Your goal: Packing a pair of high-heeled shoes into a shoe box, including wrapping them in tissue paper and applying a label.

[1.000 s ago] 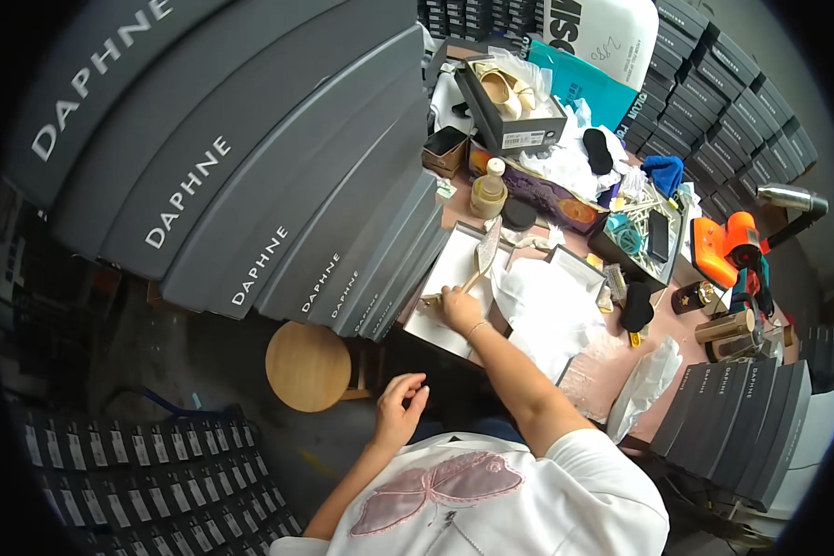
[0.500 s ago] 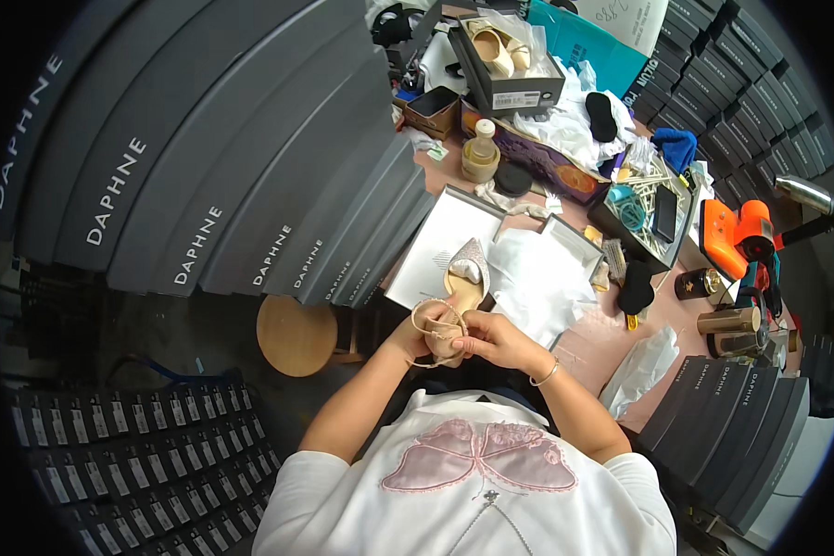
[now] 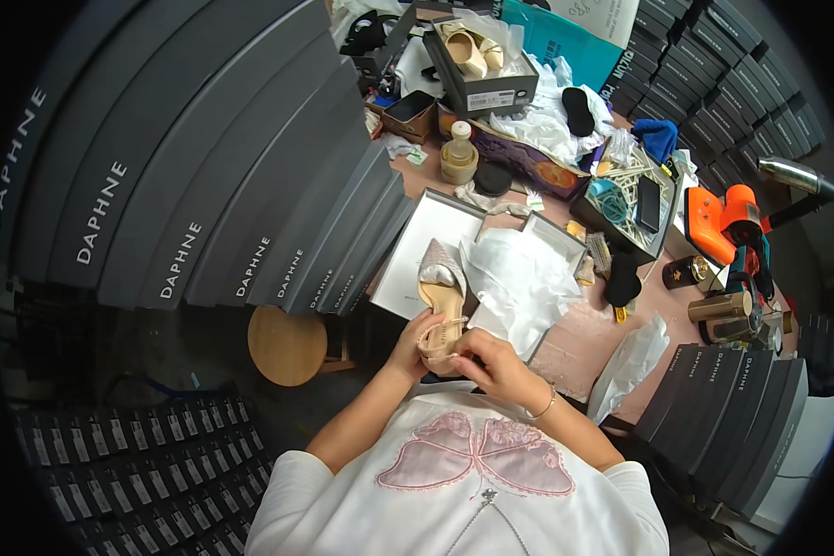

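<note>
Holding a beige shoe (image 3: 443, 298) in front of chest, at near edge of desk (image 3: 573, 363); both hands on it. Insole faces up, heel end twd the person, pointed toe out over a white-lined box part (image 3: 415, 243). L hand (image 3: 408, 350) grasps the L side nr the heel; R hand (image 3: 493, 363) has thumb & fingers closed on the strap/heel end, exact grip partly hidden. Sth pale & shiny sits inside the toe.

Just R of the white-lined part: white tissue (image 3: 521, 278), bunched up, partly in another box part (image 3: 567, 243) & spilling over its near side. Further back: bottle w/ white cap (image 3: 459, 153), black disc (image 3: 492, 178) just beside it, then a dark shoebox (image 3: 505, 100) w/ pale shoes in it.

R side of desk: dark tray (image 3: 612, 227) w/ white sticks, teal roll & black phone-like slab; orange tool (image 3: 707, 227) R of that; dark jar w/ gold lid (image 3: 685, 271) nearer. White paper (image 3: 632, 366) lies nr the R front edge, beside stacked grey boxes (image 3: 718, 398).

L of desk: tall stack of dk grey boxes (image 3: 241, 157), round wooden stool (image 3: 287, 345) below, nr the L forearm.
</note>
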The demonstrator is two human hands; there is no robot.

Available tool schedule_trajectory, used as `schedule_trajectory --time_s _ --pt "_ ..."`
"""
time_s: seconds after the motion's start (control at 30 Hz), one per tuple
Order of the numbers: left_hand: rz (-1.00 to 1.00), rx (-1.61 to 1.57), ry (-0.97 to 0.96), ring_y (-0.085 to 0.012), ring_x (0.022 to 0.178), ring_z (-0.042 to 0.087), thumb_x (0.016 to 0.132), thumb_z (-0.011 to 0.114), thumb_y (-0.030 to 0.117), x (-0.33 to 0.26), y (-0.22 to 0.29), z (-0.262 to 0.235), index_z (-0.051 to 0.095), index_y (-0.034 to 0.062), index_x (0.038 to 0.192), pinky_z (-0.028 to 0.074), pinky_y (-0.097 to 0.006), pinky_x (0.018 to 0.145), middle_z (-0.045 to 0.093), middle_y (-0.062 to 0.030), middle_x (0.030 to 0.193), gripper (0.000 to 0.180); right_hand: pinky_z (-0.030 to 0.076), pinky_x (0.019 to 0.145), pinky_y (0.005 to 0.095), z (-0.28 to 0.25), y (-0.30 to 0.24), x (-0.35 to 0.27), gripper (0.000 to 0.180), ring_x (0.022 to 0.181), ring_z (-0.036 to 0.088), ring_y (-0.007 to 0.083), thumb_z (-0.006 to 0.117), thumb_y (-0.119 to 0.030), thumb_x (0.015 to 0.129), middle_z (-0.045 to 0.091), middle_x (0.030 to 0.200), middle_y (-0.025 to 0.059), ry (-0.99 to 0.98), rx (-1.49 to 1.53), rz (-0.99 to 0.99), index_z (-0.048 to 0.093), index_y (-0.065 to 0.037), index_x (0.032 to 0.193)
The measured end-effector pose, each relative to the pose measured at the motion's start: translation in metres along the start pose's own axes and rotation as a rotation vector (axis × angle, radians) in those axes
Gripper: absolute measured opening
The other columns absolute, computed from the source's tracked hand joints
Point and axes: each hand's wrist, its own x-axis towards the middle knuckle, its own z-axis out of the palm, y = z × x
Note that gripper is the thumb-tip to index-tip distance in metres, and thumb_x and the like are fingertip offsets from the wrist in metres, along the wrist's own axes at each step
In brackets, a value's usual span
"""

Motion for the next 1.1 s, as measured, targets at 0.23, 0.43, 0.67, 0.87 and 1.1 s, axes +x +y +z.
schedule_trajectory --time_s 0.23,0.43,0.67,0.87,1.1 --pt "-0.026 -0.108 -0.362 -0.0198 0.108 0.060 0.096 0.045 0.052 -0.029 0.018 -0.014 0.037 0.0040 0.138 0.051 -0.033 0.089 0.056 -0.0128 0.124 0.064 0.047 0.078 0.0312 0.029 -0.003 -0.007 0.044 0.089 0.056 0.0209 0.077 -0.015 0.078 0.055 0.104 0.0107 0.100 -0.056 0.147 0.052 -0.002 0.112" --pt "-0.068 0.120 -0.392 -0.0177 0.105 0.058 0.078 0.074 0.019 -0.076 0.043 -0.014 0.029 0.0040 0.141 0.049 -0.031 0.091 0.054 -0.0110 0.120 0.079 0.048 0.085 0.0276 0.073 0.045 -0.030 0.025 0.093 0.058 0.0133 0.059 -0.016 0.095 0.059 0.103 0.0034 -0.001 0.680 0.564 0.053 -0.003 0.116" --pt "0.171 0.524 -0.275 -0.0171 0.113 0.053 0.076 0.072 0.010 -0.095 0.019 -0.065 0.026 -0.0006 0.141 0.045 -0.031 0.096 0.052 -0.0110 0.124 0.081 0.045 0.053 0.0291 0.078 0.030 -0.057 0.010 0.058 0.050 0.0132 0.052 -0.017 0.098 0.051 0.072 0.0012 -0.012 0.983 0.732 0.055 -0.008 0.102" --pt "0.427 0.975 -0.009 -0.0351 0.108 0.060 0.072 0.072 0.018 -0.107 -0.026 -0.043 0.025 -0.0043 0.139 0.048 -0.038 0.089 0.055 -0.0283 0.118 0.085 0.053 0.068 0.0274 0.104 0.003 -0.054 0.018 0.073 0.063 0.0152 0.052 -0.011 0.097 0.063 0.087 0.0068 0.363 0.567 0.519 0.055 0.001 0.110" --pt "0.455 0.917 -0.155 -0.0386 0.118 0.053 0.080 0.067 0.020 -0.135 -0.112 -0.041 -0.002 -0.0020 0.147 0.045 -0.041 0.095 0.047 -0.0321 0.128 0.098 0.044 0.089 0.0316 0.114 -0.030 -0.130 0.044 0.104 0.054 0.0220 0.057 -0.019 0.095 0.052 0.116 0.0141 0.089 -0.140 0.484 0.050 0.006 0.130"
